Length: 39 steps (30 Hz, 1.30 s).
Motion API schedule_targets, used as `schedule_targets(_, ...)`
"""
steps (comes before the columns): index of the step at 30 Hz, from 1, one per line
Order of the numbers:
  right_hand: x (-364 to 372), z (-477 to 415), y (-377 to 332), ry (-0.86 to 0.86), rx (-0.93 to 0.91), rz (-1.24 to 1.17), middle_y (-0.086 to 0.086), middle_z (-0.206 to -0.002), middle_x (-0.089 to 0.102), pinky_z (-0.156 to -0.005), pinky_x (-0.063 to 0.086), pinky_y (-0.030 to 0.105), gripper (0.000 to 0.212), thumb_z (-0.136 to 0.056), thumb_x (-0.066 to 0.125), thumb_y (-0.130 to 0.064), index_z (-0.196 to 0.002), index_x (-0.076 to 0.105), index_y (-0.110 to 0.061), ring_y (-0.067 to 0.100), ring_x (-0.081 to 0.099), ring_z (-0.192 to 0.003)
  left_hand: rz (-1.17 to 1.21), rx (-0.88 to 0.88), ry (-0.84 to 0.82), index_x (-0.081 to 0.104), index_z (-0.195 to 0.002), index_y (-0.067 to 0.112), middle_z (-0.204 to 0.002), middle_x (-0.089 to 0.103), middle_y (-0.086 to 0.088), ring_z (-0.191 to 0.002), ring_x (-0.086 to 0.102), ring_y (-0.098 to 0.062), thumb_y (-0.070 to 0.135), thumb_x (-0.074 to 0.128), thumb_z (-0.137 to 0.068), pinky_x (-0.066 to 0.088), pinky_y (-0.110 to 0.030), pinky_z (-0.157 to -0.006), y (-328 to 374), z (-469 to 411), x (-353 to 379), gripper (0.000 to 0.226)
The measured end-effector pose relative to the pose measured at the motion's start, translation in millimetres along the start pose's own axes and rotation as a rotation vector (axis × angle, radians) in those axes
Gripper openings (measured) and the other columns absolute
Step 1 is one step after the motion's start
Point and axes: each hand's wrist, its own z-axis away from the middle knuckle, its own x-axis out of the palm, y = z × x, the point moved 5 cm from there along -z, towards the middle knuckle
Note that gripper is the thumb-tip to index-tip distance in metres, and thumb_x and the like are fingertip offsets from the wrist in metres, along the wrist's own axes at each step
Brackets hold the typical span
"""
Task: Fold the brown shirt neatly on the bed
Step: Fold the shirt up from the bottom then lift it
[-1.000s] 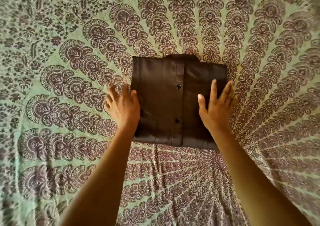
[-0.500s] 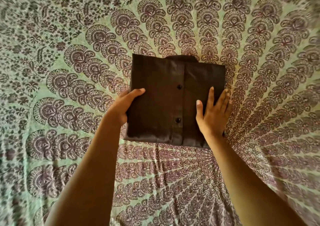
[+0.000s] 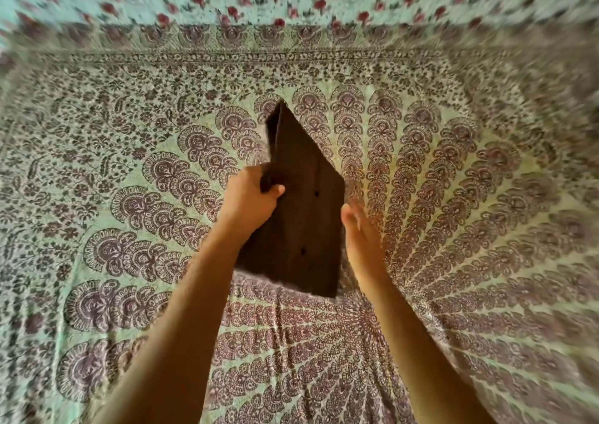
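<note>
Left hand (image 3: 251, 198) grips the folded brown fabric shirt (image 3: 301, 229) at its left edge; right hand (image 3: 359, 242) is spread alongside. Likely light, limp: support both edges.

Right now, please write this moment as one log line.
brown shirt: folded, held tilted above bedsheet | left hand: grips its edge | right hand: open beside it

The folded shirt (image 3: 301, 216) hangs above the bed (image 3: 453, 229), left hand (image 3: 249, 196) at its left edge, right hand (image 3: 359, 238) just right

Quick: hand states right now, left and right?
Left hand: closed, holding the brown shirt by its left edge.
Right hand: open, holding nothing, beside the shirt.
</note>
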Motion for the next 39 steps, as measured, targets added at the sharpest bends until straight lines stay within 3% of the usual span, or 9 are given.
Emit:
schedule_targets(4,12.4,58.5,-81.4,-0.205,0.131,-0.563,0.007,-0.132,0.055,-0.097,0.041,0.047,0.061,-0.082,0.043,-0.054,-0.132,0.045,-0.02,0.024,0.056,-0.113,-0.526,0.228,0.024,0.055,-0.122,0.024,-0.097,0.067,-0.003,-0.075,0.059,-0.02,0.008,0.056,-0.089,0.052,-0.032,-0.072,75.5,64.5,-21.4,0.037)
schedule_targets(9,19.3,109.8,-118.2,-0.255,0.296,-0.645,0.007,-0.089,0.07,-0.077,0.051,0.033,0.031,-0.091,0.051,-0.036,-0.102,0.063,-0.008,0.019,0.066,-0.08,-0.703,0.469,0.097,0.046,-0.134,0.019,-0.111,0.066,-0.002,-0.085,0.068,-0.025,0.004,0.06,-0.083,0.056,-0.034,-0.065,95.5,152.7,-28.7,0.055)
schedule_targets(12,19.6,136.1,-112.2,-0.169,0.393,-0.567,0.009,-0.067,0.067,-0.052,0.052,0.026,0.03,-0.095,0.047,-0.031,-0.093,0.06,-0.004,0.021,0.065,-0.058,-0.474,0.461,-0.197,0.033,-0.143,0.023,-0.133,0.053,0.001,-0.104,0.059,-0.019,0.019,0.051,-0.092,0.051,-0.039,-0.09,73.5,187.0,-43.6,0.055)
schedule_targets(14,16.8,157.5,-109.6,-0.149,0.387,-0.525,0.006,-0.061,0.069,-0.048,0.052,0.025,0.026,-0.093,0.049,-0.028,-0.094,0.062,-0.005,0.019,0.066,-0.052,0.092,0.275,-0.372,0.05,-0.132,0.022,-0.122,0.061,0.002,-0.099,0.059,-0.01,0.03,0.055,-0.092,0.049,-0.034,-0.092,49.1,199.6,-74.2,0.041)
schedule_targets(18,7.3,203.4,-117.5,-0.215,0.332,-0.45,0.006,-0.07,0.072,-0.066,0.051,0.032,0.018,-0.087,0.059,-0.025,-0.093,0.066,-0.009,0.024,0.066,-0.073,0.754,-0.25,-0.006,0.058,-0.12,0.017,-0.126,0.06,-0.008,-0.112,0.055,-0.019,0.034,0.041,-0.098,0.039,-0.039,-0.101,-53.3,201.4,-117.7,0.032)
schedule_targets(25,-18.9,280.1,-148.2,-0.43,0.267,-0.504,0.01,-0.069,0.072,-0.053,0.058,0.03,0.032,-0.085,0.053,-0.017,-0.065,0.075,-0.005,0.019,0.069,-0.058,0.901,-0.572,-0.218,0.051,-0.125,0.003,-0.107,0.066,-0.015,-0.085,0.062,-0.02,0.05,0.021,-0.099,0.049,-0.027,-0.074,-100.8,260.8,-65.6,0.062)
schedule_targets(32,-50.9,297.1,-141.1,-0.45,0.267,-0.466,0.011,-0.072,0.072,-0.06,0.059,0.032,0.02,-0.065,0.065,-0.018,-0.074,0.074,-0.003,0.021,0.07,-0.062,1.338,-0.2,-0.38,0.057,-0.123,0.006,-0.119,0.065,-0.011,-0.113,0.06,-0.022,0.059,0.023,-0.095,0.053,-0.026,-0.083,-20.9,330.1,-109.7,0.069)
schedule_targets(35,-72.6,287.0,-123.2,-0.386,0.262,-0.405,0.01,-0.071,0.073,-0.061,0.059,0.03,0.02,-0.077,0.061,-0.017,-0.07,0.076,-0.006,0.021,0.069,-0.06,1.158,-0.324,-0.244,0.074,-0.086,0.009,-0.085,0.074,-0.01,-0.076,0.071,-0.022,0.05,0.068,-0.069,0.057,-0.026,-0.062,-46.7,325.3,-124.7,0.045)
schedule_targets(39,-83.9,280.5,-106.3,-0.35,0.221,-0.39,0.007,-0.069,0.072,-0.058,0.057,0.026,0.027,-0.085,0.059,-0.021,-0.067,0.075,-0.01,0.019,0.069,-0.059,1.085,-0.418,-0.137,0.069,-0.083,0.005,-0.069,0.072,-0.011,-0.058,0.069,-0.021,0.025,0.054,-0.091,0.057,-0.028,-0.051,-39.8,335.6,-140.2,0.026)
